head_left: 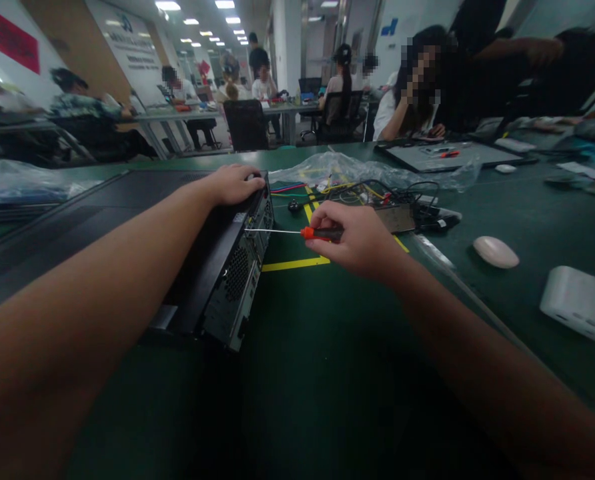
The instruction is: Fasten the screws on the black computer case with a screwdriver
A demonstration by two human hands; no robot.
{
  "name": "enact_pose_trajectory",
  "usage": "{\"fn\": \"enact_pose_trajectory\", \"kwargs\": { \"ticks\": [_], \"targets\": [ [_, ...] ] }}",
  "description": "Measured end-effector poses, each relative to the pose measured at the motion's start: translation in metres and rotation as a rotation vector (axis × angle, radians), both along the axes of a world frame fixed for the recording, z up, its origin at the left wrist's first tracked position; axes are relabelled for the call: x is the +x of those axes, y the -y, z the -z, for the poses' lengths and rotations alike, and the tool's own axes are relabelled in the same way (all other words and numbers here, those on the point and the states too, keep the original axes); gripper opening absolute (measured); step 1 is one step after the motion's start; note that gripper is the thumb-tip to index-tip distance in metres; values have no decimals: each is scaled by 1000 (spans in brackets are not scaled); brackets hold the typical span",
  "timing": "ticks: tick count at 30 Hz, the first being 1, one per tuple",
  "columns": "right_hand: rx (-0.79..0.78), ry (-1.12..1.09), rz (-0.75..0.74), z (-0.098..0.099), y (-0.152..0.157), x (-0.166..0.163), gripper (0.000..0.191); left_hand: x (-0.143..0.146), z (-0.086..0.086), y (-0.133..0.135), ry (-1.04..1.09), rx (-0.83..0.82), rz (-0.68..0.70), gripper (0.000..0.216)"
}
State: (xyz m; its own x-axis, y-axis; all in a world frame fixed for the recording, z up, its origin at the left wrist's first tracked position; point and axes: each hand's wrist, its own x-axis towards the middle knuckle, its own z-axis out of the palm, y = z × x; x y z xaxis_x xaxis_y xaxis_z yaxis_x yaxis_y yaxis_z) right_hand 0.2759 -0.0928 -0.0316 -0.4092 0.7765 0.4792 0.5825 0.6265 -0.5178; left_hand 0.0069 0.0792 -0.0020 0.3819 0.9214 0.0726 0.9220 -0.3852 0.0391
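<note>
A black desktop computer case (pixel 127 220) lies flat on the green table, its perforated rear panel (pixel 240 267) facing right. My left hand (pixel 235 183) rests on the case's top far corner, fingers curled over the edge. My right hand (pixel 360 240) is closed round a screwdriver (pixel 317 233) with a red and black handle. Its thin shaft runs level to the left, and the tip touches the rear panel near the upper edge.
Behind the screwdriver lie a circuit board (pixel 392 213) with loose wires and a clear plastic bag (pixel 357 167). A pink oval object (pixel 495 252) and a white box (pixel 580 301) sit at the right. Yellow tape (pixel 295 264) marks the mat. Several people sit at far tables.
</note>
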Motion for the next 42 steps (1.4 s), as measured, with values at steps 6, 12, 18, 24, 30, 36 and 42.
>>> {"fn": "enact_pose_trajectory", "kwargs": {
  "ticks": [6, 12, 18, 24, 30, 36, 42],
  "targets": [
    [4, 0, 12, 2, -1, 0, 14, 1, -1, 3, -4, 10, -5, 75],
    [6, 9, 34, 0, 1, 0, 16, -1, 0, 0, 14, 0, -9, 75],
    [9, 8, 29, 0, 0, 0, 15, -3, 1, -2, 36, 10, 1, 72],
    [-2, 3, 29, 2, -2, 1, 15, -1, 0, 1, 13, 5, -13, 74],
    [-4, 16, 45, 0, -1, 2, 16, 0, 0, 0, -3, 9, -14, 73],
    [-3, 39, 60, 0, -1, 3, 19, 0, -1, 0, -16, 5, -19, 75],
    [-6, 64, 61, -2, -2, 3, 25, 3, -3, 5, 0, -2, -38, 74]
  ]
}}
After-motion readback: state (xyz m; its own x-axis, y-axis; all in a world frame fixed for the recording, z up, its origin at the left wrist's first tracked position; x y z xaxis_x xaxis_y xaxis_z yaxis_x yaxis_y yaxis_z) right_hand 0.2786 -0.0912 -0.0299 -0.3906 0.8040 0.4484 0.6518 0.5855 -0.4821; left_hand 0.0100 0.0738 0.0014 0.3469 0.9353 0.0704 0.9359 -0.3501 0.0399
